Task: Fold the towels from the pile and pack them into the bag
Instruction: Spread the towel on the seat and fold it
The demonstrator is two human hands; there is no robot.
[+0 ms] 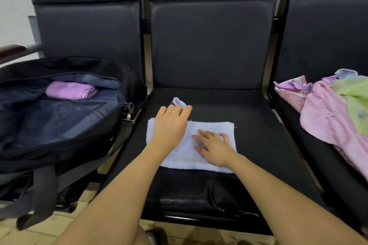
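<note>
Head camera view: the left hand (169, 125) pinches a lifted corner of the pale blue rectangular terry towel (211, 131), while the right hand (214, 148) lies flat on it, fingers spread. That towel lies on the middle black leather seat (258, 145). At nine o'clock sits the open black fabric backpack (59, 125) holding a folded lilac towel (71, 90); at three o'clock, the pink-and-green towel pile (334, 117).

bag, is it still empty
No, a folded purple towel already lies inside the open bag.
</note>
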